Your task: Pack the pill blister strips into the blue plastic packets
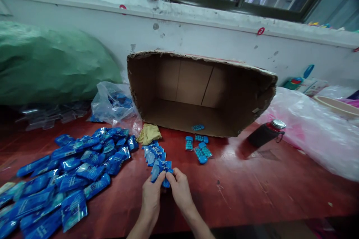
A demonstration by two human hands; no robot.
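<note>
My left hand (151, 194) and my right hand (179, 188) meet at the near middle of the red table (252, 186). Both pinch a small blue packet (159, 174) at the near end of a short row of blue packets (154, 155). To the left spreads a big pile of blue plastic-wrapped packs (70, 175). A few small blue packets (200, 149) lie in front of an open cardboard box (168, 82) tipped on its side, and one lies on the box's floor (198, 127).
A yellow cloth (149, 133) lies by the box's left corner. A clear bag of blue packs (112, 104) and a large green sack (50, 63) sit at back left. A dark bottle (265, 133) lies right of the box, beside clear plastic sheeting (316, 134).
</note>
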